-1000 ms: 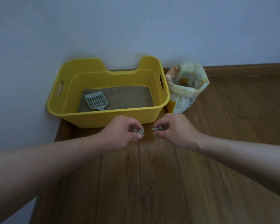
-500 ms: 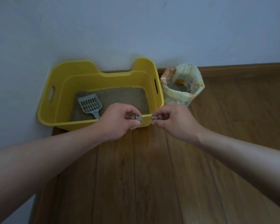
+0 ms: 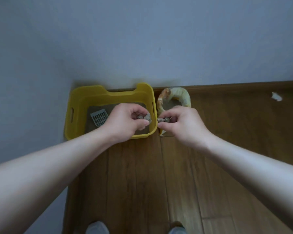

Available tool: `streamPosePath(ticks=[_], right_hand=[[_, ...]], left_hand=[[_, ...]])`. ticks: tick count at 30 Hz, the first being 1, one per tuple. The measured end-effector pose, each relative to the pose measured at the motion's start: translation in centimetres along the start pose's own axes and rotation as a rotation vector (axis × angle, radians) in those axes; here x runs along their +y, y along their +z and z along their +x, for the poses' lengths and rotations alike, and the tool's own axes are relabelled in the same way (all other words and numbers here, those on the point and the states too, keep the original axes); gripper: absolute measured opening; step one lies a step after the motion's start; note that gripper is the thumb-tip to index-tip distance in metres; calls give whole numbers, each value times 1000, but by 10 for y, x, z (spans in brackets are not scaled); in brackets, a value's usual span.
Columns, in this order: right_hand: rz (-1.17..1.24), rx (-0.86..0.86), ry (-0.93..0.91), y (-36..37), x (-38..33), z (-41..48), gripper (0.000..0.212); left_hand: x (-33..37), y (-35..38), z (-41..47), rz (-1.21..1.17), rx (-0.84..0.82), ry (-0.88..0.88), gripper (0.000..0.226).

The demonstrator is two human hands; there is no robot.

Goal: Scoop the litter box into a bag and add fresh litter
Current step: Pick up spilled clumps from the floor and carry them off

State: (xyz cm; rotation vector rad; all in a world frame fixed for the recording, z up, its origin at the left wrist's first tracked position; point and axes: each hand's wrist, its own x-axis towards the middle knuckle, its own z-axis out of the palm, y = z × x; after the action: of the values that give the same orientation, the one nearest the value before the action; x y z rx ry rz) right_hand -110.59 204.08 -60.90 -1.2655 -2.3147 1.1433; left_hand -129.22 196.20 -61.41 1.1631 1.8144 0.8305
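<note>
- Wooden floor [image 3: 142,183] lies nearest you, with your feet at the bottom edge and both forearms reaching out over it.
- Your left hand [image 3: 125,122] is curled tight around grey clumps [image 3: 145,117], held above the near right corner of the litter box [image 3: 74,130].
- Your right hand [image 3: 181,125] pinches more clumps between thumb and fingertips, just beside the box's right wall and over the near edge of the bag [image 3: 183,97].
- The scoop [image 3: 99,117] lies untouched on the litter, left of your left hand.
- You seem early in the job: nothing you hold has dropped into the bag yet, and no fresh litter is visibly added.
- A scrap of white paper [image 3: 276,96] lies far right.
</note>
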Motion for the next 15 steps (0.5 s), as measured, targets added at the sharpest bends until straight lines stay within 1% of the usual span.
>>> streamPosePath(ticks=[4, 10, 15], right_hand=[[78, 31, 49, -59, -46, -18, 20], [175, 118, 83, -150, -116, -42, 15], [228, 150, 128, -221, -178, -65, 10]], left_hand=[[71, -24, -19, 48, -13, 26, 18], [177, -61, -46, 53, 9, 62, 14], [258, -93, -72, 43, -3, 96, 15]])
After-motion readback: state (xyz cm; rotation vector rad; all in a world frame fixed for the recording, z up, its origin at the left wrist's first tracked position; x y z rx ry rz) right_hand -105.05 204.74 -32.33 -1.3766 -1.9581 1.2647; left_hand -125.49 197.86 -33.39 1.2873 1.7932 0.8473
